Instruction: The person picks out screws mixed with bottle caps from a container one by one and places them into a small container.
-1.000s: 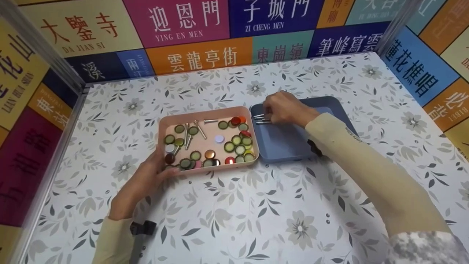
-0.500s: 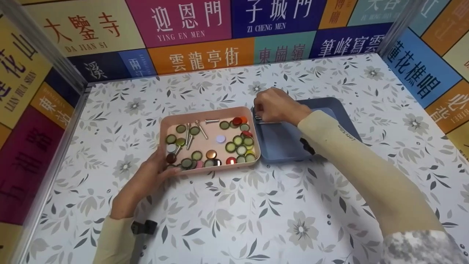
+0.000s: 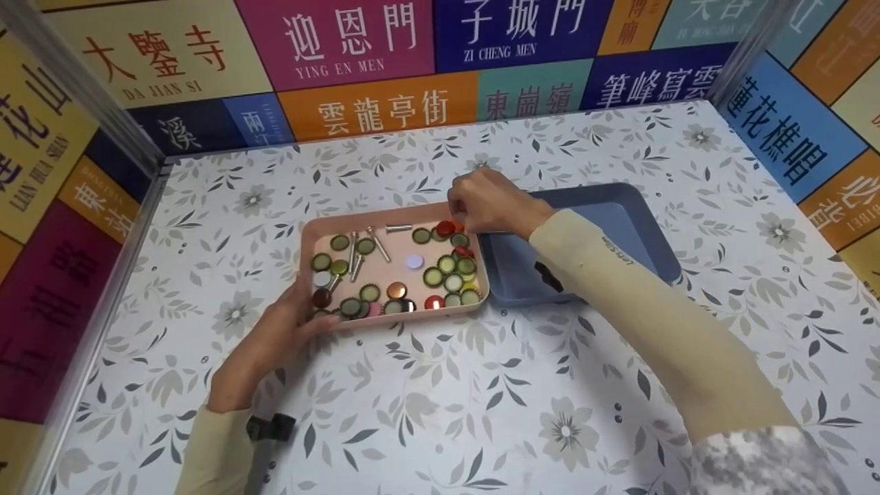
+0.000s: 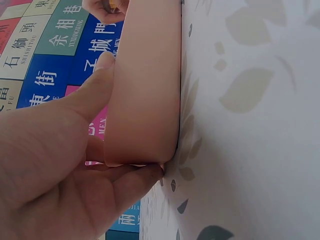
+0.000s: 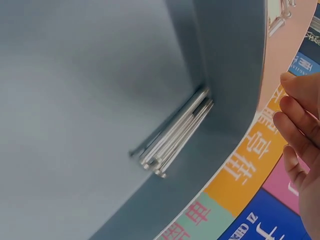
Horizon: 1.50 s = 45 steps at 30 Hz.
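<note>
My left hand [image 3: 271,337] grips the near left corner of a pink tray [image 3: 379,273]. In the left wrist view its thumb lies at the rim and its fingers bend against the outer end wall. Inside that tray are many bottle caps [image 3: 453,282] and several silver bolts [image 3: 378,244]. My right hand [image 3: 489,203] hovers at the pink tray's far right corner, overlapping some caps. Its fingers are loosely curled with nothing visible between them. Several more bolts [image 5: 175,132] lie bunched in a corner of the blue-grey tray [image 3: 510,275], mostly hidden by the right hand from above.
The two trays sit side by side on a table [image 3: 426,412] with a floral cover. Panels [image 3: 385,103] with printed signs enclose the back and both sides. The right forearm sleeve [image 3: 632,295] crosses over the blue-grey tray.
My right hand has moved left, from over the bolts in the blue-grey tray to the pink tray's far right corner. The left hand keeps its grip on the pink tray.
</note>
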### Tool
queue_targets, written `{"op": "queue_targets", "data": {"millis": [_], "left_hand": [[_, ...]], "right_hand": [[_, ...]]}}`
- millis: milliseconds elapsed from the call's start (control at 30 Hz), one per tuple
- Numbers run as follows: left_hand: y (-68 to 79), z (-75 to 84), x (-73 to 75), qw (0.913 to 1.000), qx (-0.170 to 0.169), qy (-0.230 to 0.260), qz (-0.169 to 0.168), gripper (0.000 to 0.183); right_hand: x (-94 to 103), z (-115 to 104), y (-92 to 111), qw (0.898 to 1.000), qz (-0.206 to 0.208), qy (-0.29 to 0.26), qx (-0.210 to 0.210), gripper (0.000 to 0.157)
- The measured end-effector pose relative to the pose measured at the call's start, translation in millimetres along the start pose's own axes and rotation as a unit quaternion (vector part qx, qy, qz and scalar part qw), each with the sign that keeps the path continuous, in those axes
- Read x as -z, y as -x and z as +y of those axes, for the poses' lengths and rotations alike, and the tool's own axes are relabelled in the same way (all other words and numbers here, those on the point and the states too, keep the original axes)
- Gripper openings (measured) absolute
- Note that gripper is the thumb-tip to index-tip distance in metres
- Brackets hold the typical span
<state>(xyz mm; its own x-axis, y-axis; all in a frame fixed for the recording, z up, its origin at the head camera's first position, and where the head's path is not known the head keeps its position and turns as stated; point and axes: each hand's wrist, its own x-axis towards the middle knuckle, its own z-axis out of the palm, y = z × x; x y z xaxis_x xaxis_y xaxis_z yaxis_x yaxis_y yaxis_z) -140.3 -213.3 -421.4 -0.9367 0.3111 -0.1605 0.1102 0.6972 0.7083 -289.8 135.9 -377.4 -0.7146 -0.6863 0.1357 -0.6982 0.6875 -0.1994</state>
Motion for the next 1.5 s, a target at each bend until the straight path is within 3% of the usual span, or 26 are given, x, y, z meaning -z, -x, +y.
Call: {"op": "queue_targets", "data": {"millis": [633,867,1100,1500], "left_hand": [[0.4,0.1,-0.3,0.9999,0.010,0.010,0.000,0.097],[0.6,-0.5,-0.2,0.9998,0.014,0.012,0.003,0.100],[-0.4,-1.5,-0.8,0.9998,0.015,0.012,0.003,0.101],[0.2,1.6,-0.1,0.9998,0.012,0.015,0.003,0.101]], "right_hand": [[-18.9,-27,-30,0.997,-0.059,-0.018,-0.044,0.022],[-23.3,-32,-40,0.997,-0.059,-0.034,-0.048,0.022],[-30.2,-35,-46,0.998,-0.050,-0.027,-0.035,0.019],[-33.5,-43,-57,0.997,-0.062,-0.014,-0.049,0.018]]}}
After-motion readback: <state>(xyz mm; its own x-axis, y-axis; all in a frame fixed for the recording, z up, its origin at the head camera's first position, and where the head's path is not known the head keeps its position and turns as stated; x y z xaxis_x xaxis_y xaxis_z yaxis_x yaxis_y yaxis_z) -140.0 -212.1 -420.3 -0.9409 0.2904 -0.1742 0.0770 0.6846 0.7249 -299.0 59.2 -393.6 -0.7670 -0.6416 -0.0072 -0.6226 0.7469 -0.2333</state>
